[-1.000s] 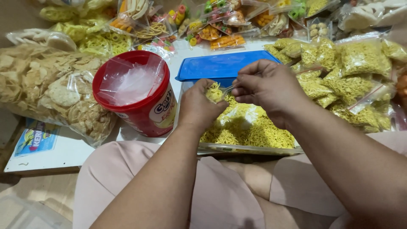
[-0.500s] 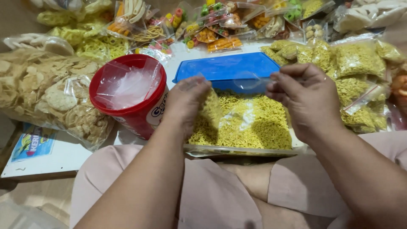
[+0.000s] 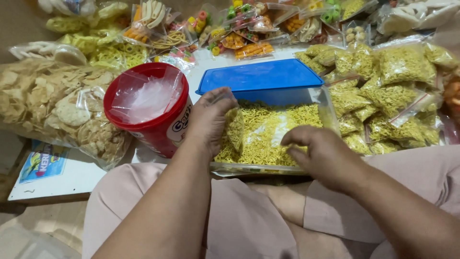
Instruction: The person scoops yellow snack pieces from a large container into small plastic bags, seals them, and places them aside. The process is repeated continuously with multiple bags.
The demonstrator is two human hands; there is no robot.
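One head-worn camera looks steeply down, close over the lap, onto a clear plastic tub of yellow noodle snack (image 3: 273, 132).

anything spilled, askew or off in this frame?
No spill shows. The blue lid sits askew, covering only the far end of the clear tub of yellow noodle snack. The left hand holds a small part-filled bag over the tub; the right hand rests at its near edge.

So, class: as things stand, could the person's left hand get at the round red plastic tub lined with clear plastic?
Probably yes. The left hand rests at the clear container of yellow noodles, right beside the red tub, with nothing between them.
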